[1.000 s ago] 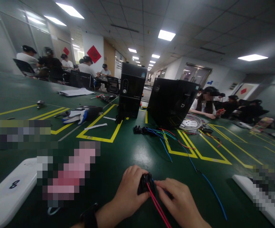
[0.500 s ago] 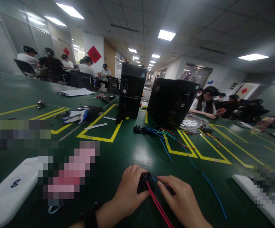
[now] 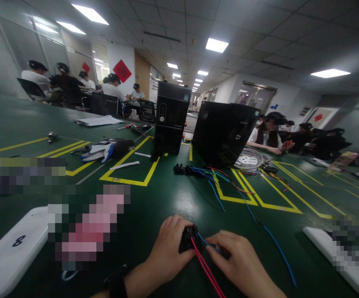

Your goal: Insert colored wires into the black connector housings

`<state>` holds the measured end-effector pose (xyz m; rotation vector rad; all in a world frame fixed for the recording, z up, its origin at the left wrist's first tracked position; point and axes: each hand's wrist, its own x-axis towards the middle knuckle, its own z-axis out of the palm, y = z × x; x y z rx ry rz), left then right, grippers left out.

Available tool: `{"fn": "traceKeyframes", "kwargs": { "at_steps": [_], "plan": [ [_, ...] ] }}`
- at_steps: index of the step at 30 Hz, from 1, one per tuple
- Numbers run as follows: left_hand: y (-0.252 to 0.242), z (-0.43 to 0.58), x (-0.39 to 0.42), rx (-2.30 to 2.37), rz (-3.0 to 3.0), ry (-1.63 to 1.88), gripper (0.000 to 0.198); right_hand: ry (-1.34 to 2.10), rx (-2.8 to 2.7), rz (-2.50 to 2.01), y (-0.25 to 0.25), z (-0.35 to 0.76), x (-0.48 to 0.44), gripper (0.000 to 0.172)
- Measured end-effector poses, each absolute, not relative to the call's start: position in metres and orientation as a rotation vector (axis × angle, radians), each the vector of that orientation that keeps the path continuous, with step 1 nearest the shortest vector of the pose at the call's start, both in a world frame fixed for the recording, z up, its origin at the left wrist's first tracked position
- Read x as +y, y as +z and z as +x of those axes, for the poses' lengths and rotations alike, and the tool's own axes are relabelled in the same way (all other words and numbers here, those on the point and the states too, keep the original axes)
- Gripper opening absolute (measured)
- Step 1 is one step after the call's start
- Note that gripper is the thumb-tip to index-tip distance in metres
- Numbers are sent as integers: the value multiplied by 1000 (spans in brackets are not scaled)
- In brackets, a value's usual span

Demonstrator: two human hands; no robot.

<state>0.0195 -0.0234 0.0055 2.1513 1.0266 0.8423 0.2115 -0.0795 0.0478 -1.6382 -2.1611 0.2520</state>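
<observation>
The left hand (image 3: pixel 176 242) is curled around a small black block (image 3: pixel 188 243), with the fingers on the far side and the thumb on the near side. The block is low in the middle of the view, between the two hands and in front of the person. I cannot tell if it touches the green counter (image 3: pixel 156 203) below. Two red wires (image 3: pixel 203 263) come out of the block and run down toward the person, between the hands.

The right hand (image 3: pixel 233 252) is just beside the block. Its thumb and pointing finger pinch a blue wire (image 3: pixel 202 238), which goes from the block to the fingertips. The other fingers are bent in. A black band (image 3: pixel 117 281) is around the left wrist.

Past the hands, a bunch of thin wires (image 3: pixel 206 171) lies on the counter, with a black plug (image 3: pixel 181 169) at its left end. A long blue wire (image 3: pixel 274 237) lies to the right of the right hand, well apart from it. Farther back stand two black computer boxes (image 3: pixel 170 124), one upright and narrow, the other wide. A round grey basket (image 3: pixel 250 159) sits by the wide one.

To the left are a blue and white glove (image 3: pixel 100 152), two paper strips (image 3: pixel 125 165) and a white case (image 3: pixel 19 241) with an "8" on it. Yellow tape (image 3: pixel 129 182) makes box shapes on the counter. A person (image 3: pixel 269 136) sits on the far side, to the right.
</observation>
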Motion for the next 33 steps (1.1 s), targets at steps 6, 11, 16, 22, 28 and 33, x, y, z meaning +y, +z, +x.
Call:
{"fn": "traceKeyframes", "kwargs": {
  "at_steps": [6, 11, 16, 22, 28, 33],
  "plan": [
    [7, 19, -24, 1008, 2162, 840, 35, 89, -2032, -1466, 40, 204, -79, 16],
    [7, 19, -24, 1003, 2171, 830, 33, 59, -2077, -1339, 35, 198, -80, 17],
    [7, 20, -24, 995, 2182, 836, 32, 80, -2170, -1338, 36, 197, -80, 19],
    [7, 20, -25, 999, 2181, 846, 32, 140, -2131, -1417, 35, 198, -82, 19],
    [6, 19, -23, 989, 2173, 847, 34, 255, -1989, -1594, 42, 203, -82, 20],
    [7, 19, -24, 997, 2173, 849, 32, 487, -1987, -1675, 41, 201, -83, 22]
  ]
}}
